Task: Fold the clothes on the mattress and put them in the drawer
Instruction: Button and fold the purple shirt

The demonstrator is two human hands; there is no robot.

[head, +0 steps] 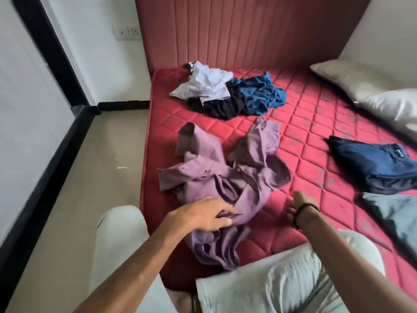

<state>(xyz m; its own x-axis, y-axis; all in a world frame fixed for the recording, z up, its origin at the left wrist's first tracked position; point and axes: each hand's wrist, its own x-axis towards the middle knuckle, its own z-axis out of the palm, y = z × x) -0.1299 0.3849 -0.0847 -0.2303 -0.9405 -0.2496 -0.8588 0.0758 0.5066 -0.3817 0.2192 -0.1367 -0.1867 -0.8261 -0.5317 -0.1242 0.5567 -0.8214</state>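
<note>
The left hand (204, 213) pinched the crumpled purple shirt (222, 177) on the mattress (316, 136); just right of the shirt, the right hand (299, 205) lay relaxed, its grip empty.

— Any writing you can read here?

— None. The folded navy garment (372, 163), well out past the fingers (291, 211) of the right hand (300, 206), carries a small pale mark near its top edge, but it is too small and blurred to make out.

— Nothing on the purple shirt (221, 177) under the fingers of the left hand (203, 213)?

— No print or label shows on it. The wall socket plate (127, 32), far beyond both hands, bears no legible marking either.
</note>
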